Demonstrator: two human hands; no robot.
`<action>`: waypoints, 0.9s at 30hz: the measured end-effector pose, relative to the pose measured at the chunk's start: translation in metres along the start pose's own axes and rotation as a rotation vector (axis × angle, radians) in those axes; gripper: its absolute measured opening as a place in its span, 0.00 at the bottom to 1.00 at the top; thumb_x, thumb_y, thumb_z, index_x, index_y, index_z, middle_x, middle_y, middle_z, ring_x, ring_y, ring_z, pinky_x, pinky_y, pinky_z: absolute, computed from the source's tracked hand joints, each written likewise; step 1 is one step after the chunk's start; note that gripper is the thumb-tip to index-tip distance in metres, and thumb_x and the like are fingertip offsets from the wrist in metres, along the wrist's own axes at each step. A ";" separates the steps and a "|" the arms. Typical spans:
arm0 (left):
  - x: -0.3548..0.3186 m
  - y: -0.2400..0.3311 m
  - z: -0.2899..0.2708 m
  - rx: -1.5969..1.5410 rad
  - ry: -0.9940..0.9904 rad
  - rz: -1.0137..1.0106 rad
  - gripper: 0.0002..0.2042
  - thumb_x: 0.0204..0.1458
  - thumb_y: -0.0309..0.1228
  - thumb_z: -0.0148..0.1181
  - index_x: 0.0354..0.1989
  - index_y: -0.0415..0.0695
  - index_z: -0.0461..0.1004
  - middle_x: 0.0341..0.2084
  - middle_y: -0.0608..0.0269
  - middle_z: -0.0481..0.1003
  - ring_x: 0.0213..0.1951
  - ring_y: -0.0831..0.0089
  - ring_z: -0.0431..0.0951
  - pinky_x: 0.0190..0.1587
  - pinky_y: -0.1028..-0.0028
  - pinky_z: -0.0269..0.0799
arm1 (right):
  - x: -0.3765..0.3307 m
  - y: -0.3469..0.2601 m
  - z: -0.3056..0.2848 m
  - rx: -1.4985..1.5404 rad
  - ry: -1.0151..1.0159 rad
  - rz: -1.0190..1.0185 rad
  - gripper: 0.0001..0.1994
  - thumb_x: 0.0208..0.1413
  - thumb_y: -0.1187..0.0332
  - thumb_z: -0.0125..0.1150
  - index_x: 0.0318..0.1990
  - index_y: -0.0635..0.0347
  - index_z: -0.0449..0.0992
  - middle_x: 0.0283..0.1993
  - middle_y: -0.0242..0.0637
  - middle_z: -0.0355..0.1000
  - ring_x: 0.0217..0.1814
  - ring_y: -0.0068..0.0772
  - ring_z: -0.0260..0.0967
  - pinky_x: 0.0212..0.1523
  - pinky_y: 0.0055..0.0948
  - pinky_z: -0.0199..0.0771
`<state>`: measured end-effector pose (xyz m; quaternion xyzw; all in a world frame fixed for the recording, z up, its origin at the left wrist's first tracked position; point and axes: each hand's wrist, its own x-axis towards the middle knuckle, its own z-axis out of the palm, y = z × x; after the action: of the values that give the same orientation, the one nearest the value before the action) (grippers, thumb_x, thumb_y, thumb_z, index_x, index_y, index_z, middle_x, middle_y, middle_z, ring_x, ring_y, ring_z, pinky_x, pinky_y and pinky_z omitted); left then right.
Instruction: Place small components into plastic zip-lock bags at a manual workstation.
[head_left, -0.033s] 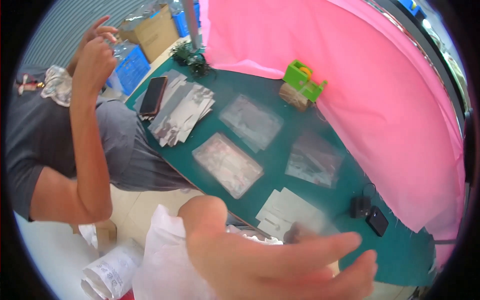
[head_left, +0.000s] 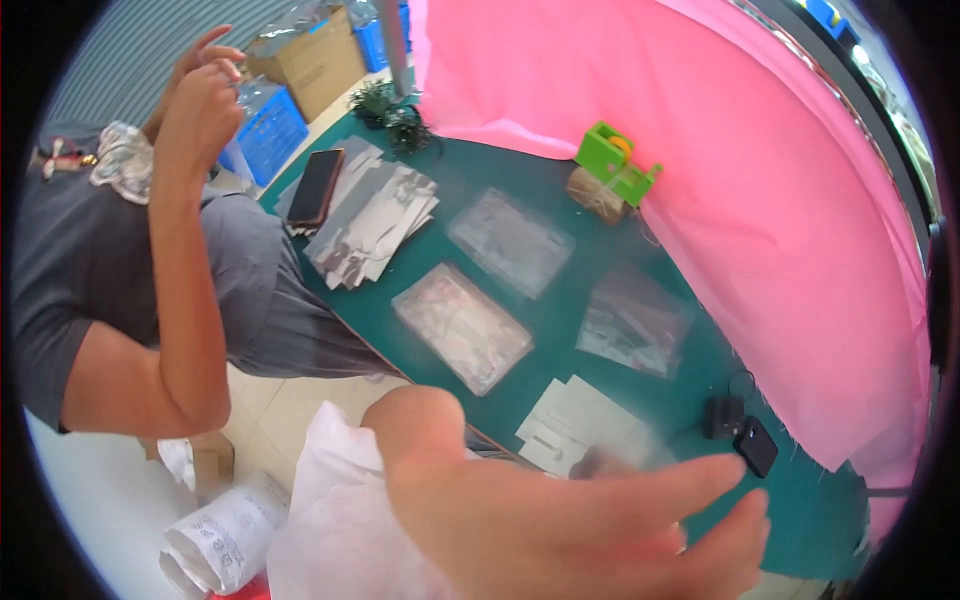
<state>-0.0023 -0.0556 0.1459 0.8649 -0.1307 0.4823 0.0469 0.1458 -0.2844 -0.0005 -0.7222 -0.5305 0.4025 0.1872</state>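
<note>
One of my hands point(head_left: 570, 520) fills the lower foreground, blurred and very close to the camera. It appears to be my left hand, entering from the lower left with its fingers stretched out to the right and apart, holding nothing. It hovers above the near edge of the green table point(head_left: 700, 400), over some white paper cards point(head_left: 580, 420). A crumpled white plastic bag point(head_left: 325, 510) lies under the wrist. My right hand is out of view.
A person in a grey shirt point(head_left: 60, 270) stands at the left with a raised hand point(head_left: 200, 90). On the table lie clear packets point(head_left: 462, 325), a stack of silvery bags point(head_left: 375, 225), a dark phone point(head_left: 315, 185), a green tape dispenser point(head_left: 615, 160) and small black devices point(head_left: 740, 430). A pink cloth point(head_left: 760, 180) hangs behind.
</note>
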 end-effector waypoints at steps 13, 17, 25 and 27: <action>-0.019 -0.018 0.018 -0.173 0.025 -0.202 0.14 0.41 0.24 0.64 0.40 0.49 0.79 0.35 0.67 0.76 0.35 0.67 0.76 0.36 0.68 0.71 | 0.005 0.012 -0.006 0.011 0.315 -0.075 0.06 0.47 0.76 0.60 0.34 0.63 0.78 0.36 0.43 0.77 0.39 0.43 0.76 0.38 0.33 0.77; -0.076 -0.014 0.071 -0.371 -0.169 -0.440 0.14 0.42 0.23 0.63 0.41 0.46 0.78 0.34 0.63 0.75 0.36 0.63 0.75 0.39 0.67 0.70 | 0.014 0.000 -0.022 -0.003 0.412 -0.073 0.05 0.46 0.74 0.65 0.32 0.63 0.79 0.31 0.42 0.77 0.28 0.38 0.76 0.30 0.27 0.76; -0.121 0.012 0.109 -0.600 -0.422 -0.709 0.13 0.45 0.23 0.62 0.41 0.45 0.78 0.34 0.61 0.75 0.40 0.61 0.74 0.42 0.66 0.70 | 0.031 0.025 0.005 0.455 0.300 0.036 0.07 0.48 0.71 0.68 0.34 0.64 0.81 0.35 0.36 0.79 0.34 0.24 0.75 0.37 0.23 0.75; -0.126 0.012 0.110 -0.610 -0.426 -0.717 0.13 0.45 0.23 0.61 0.41 0.45 0.78 0.34 0.61 0.75 0.39 0.61 0.74 0.42 0.66 0.71 | 0.033 0.032 0.015 0.492 0.304 -0.042 0.08 0.47 0.72 0.69 0.34 0.64 0.81 0.36 0.35 0.78 0.37 0.23 0.75 0.38 0.23 0.75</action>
<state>0.0216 -0.0674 -0.0202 0.8813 0.0325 0.1892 0.4318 0.1579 -0.2680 -0.0449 -0.6961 -0.3976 0.4021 0.4424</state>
